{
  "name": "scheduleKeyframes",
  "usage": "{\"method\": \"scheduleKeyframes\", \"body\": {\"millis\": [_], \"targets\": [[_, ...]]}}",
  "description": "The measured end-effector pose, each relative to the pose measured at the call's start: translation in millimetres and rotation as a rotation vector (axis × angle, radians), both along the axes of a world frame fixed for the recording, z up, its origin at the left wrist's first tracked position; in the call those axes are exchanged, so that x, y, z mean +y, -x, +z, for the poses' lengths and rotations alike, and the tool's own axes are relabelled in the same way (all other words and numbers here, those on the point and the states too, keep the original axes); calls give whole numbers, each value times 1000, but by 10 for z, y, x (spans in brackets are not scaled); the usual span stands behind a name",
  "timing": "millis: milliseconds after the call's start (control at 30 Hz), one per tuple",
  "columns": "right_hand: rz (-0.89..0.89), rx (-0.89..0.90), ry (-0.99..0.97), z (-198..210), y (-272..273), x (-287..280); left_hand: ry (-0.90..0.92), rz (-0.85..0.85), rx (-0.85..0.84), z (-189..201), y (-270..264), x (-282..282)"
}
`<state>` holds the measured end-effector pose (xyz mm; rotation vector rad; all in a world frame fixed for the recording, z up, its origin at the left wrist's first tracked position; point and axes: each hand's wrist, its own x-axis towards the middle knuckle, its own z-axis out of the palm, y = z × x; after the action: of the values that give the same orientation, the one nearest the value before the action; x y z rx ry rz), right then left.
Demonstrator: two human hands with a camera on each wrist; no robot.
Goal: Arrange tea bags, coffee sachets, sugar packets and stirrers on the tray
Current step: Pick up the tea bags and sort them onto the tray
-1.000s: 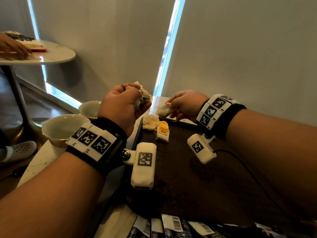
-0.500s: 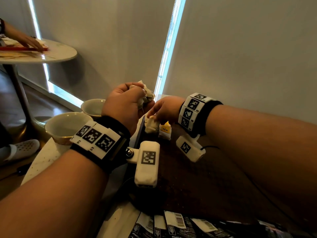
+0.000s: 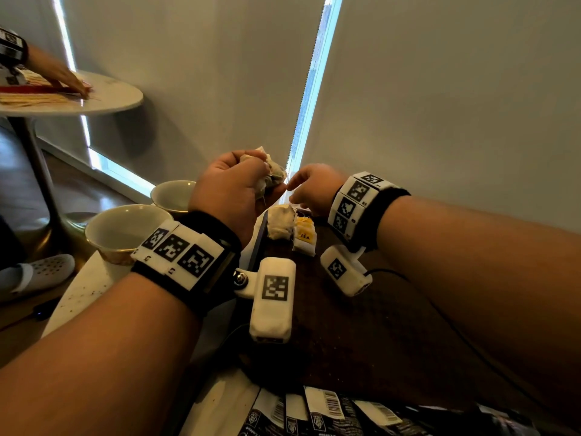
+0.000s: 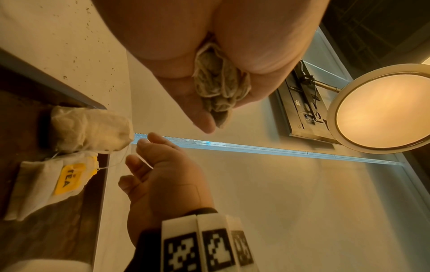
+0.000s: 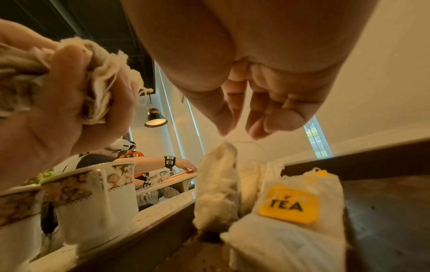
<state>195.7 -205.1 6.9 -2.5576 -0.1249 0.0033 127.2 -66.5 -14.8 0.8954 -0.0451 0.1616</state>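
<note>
My left hand (image 3: 239,190) grips a bunch of tea bags (image 3: 272,179) above the left edge of the dark wooden tray (image 3: 361,325); the left wrist view shows the bunch of tea bags (image 4: 218,88) squeezed in the palm. My right hand (image 3: 309,190) hovers just right of the bunch with relaxed fingers (image 5: 267,117) and holds nothing. Under it a plain tea bag (image 3: 280,221) and a tea bag with a yellow TEA tag (image 3: 304,237) lie side by side at the tray's far left corner. Threads trail from both.
Two cream cups (image 3: 125,231) (image 3: 173,196) stand on the marble table (image 3: 81,294) left of the tray. Several black coffee sachets (image 3: 314,416) lie at the near edge. Another person's hand (image 3: 63,77) works at a round table far left. Blinds hang close behind.
My right hand carried a tea bag leftward, set it on the tray beside the tagged one, then rose without it toward the bunch in my left hand.
</note>
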Motion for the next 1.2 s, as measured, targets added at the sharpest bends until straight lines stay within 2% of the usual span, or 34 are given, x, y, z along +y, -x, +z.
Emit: {"method": "scheduleKeyframes", "body": {"millis": [100,200,333,467,567,700,767,833,933,1067,1200], "targets": [[7,37,-93,42,95,0,2,9,0,-12,-12,2],[64,218,-177,80,217,46,4,6,-4,-3,-8,10],[55,410,-210,30,281,111,0,6,-6,-11,-10,-1],[3,374,-166,-65,208,163,-4,6,2,-19,-28,12],[2,462,-223,-54,199,194,-12,2,10,-22,-36,23],[-4,341,-180,-52,172,155,-2,-15,26,-23,-31,24],[-2,222,-197,-42,152,89,-22,-33,20,-25,-33,18],[-25,122,-307,-3,148,0,-52,-54,15,-19,-33,5],[-37,-10,-486,72,137,-135,15,-120,106,-8,-28,4],[89,-52,-668,175,240,-212,9,-146,119,-5,-28,-8],[293,-71,-537,215,383,-190,55,-199,142,8,19,-11]]}}
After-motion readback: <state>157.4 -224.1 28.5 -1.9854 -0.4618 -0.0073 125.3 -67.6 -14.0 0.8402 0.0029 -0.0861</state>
